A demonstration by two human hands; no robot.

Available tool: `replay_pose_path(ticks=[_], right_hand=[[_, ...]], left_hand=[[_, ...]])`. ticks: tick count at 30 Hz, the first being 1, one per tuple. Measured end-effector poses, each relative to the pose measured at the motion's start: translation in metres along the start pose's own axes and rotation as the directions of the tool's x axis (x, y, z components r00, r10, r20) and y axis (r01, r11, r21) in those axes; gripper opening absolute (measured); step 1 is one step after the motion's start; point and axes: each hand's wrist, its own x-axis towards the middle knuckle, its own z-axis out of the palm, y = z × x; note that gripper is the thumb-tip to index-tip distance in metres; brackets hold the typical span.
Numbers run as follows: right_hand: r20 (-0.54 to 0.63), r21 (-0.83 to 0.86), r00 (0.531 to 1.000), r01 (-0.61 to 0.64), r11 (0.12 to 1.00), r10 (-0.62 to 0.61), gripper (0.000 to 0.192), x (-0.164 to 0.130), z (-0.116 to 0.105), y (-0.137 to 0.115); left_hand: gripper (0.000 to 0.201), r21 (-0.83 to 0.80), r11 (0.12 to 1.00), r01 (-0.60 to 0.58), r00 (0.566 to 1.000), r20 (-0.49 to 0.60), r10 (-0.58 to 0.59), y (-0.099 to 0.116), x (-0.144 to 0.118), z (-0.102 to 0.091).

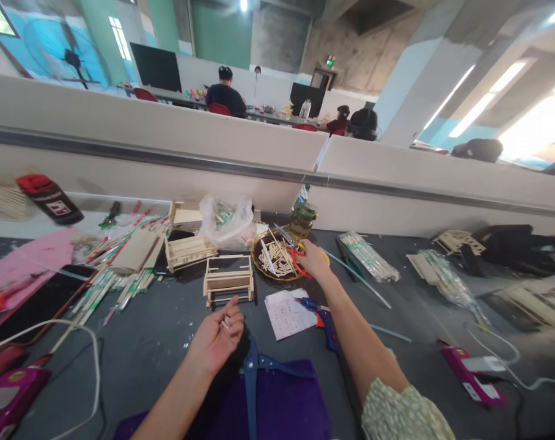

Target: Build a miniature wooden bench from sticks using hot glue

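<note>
My left hand (216,339) rests palm-up near the table's front edge, its fingers curled around a few small wooden stick pieces (225,324). My right hand (313,260) reaches forward and grips red-handled scissors (292,250) over a round yellow-rimmed tray (259,264) filled with short wooden sticks (277,256). A small wooden frame model (228,280) stands just beyond my left hand. A blue glue gun (321,315) lies under my right forearm beside a white paper sheet (286,313).
More wooden models (189,250), a clear plastic bag (226,220), bundles of sticks (368,256), a green glass jar (302,220), a black and red can (48,197), a phone (39,302) and cables (76,348) lie on the dark table. Other people sit beyond the grey partition (277,165).
</note>
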Motion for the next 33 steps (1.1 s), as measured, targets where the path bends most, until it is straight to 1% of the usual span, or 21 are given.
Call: replay_pose_path(ticks=[2,5,7,10,11,13,15,16,17,19,21,23,25,28,31,33], right_hand=[[-0.002,-0.043,1.000,0.002,0.999,-0.002,0.035,0.008,0.015,0.000],[-0.011,-0.105,1.000,0.018,0.994,-0.019,0.031,0.008,0.028,-0.001],[-0.018,-0.144,0.999,0.028,0.989,-0.031,0.025,0.006,0.028,-0.002],[-0.044,-0.190,0.998,0.037,0.981,-0.046,0.022,0.002,0.020,-0.006],[-0.056,-0.198,0.996,0.059,0.979,-0.071,0.023,0.001,0.017,-0.009],[-0.043,-0.197,0.985,0.158,0.968,-0.170,0.028,-0.001,0.012,-0.017],[0.022,-0.176,0.960,0.278,0.944,-0.279,0.029,-0.002,0.012,-0.029],[0.058,-0.165,0.951,0.310,0.936,-0.304,0.027,-0.003,0.015,-0.035],[0.088,-0.159,0.947,0.319,0.934,-0.309,0.025,-0.003,0.019,-0.041],[0.120,-0.162,0.952,0.298,0.941,-0.281,0.024,-0.002,0.029,-0.051],[0.134,-0.168,0.961,0.261,0.951,-0.240,0.027,-0.001,0.037,-0.057],[0.133,-0.174,0.970,0.224,0.959,-0.202,0.032,0.000,0.040,-0.057],[0.115,-0.188,0.979,0.188,0.964,-0.168,0.033,0.001,0.037,-0.054],[0.078,-0.220,0.988,0.150,0.964,-0.136,0.029,0.000,0.026,-0.047],[0.068,-0.228,0.983,0.183,0.956,-0.172,0.025,-0.001,0.018,-0.045],[0.085,-0.214,0.972,0.234,0.948,-0.220,0.024,0.000,0.018,-0.050]], left_hand=[[0.024,-0.001,1.000,0.008,0.999,-0.046,-0.008,-0.005,0.000,0.000],[0.021,0.028,0.999,-0.023,0.998,-0.056,0.025,-0.006,-0.001,0.000],[0.021,0.044,0.997,-0.057,0.997,-0.054,0.059,-0.005,-0.001,0.000],[0.023,0.058,0.995,-0.087,0.994,-0.059,0.090,-0.003,-0.001,0.003],[0.025,0.063,0.994,-0.085,0.994,-0.062,0.089,-0.004,-0.002,0.004],[0.029,0.063,0.996,-0.066,0.995,-0.068,0.070,-0.006,-0.001,0.005],[0.031,0.047,0.998,-0.042,0.998,-0.052,0.045,-0.011,-0.001,0.005],[0.030,0.042,0.999,-0.033,0.999,-0.037,0.035,-0.013,-0.001,0.005],[0.029,0.043,0.999,-0.027,0.999,-0.023,0.028,-0.016,-0.001,0.005],[0.025,0.069,0.998,-0.011,1.000,-0.008,0.012,-0.020,0.000,0.004],[0.021,0.102,0.995,0.012,1.000,-0.015,-0.011,-0.024,0.002,0.004],[0.018,0.129,0.992,0.015,0.999,-0.036,-0.011,-0.025,0.005,0.006],[0.018,0.151,0.988,-0.030,0.997,-0.068,0.041,-0.023,0.009,0.011],[0.019,0.133,0.980,-0.151,0.980,-0.113,0.166,-0.015,0.014,0.023],[0.020,0.028,0.967,-0.255,0.960,-0.111,0.256,-0.005,0.012,0.040],[0.022,-0.036,0.955,-0.295,0.954,-0.069,0.292,0.002,0.006,0.052]])
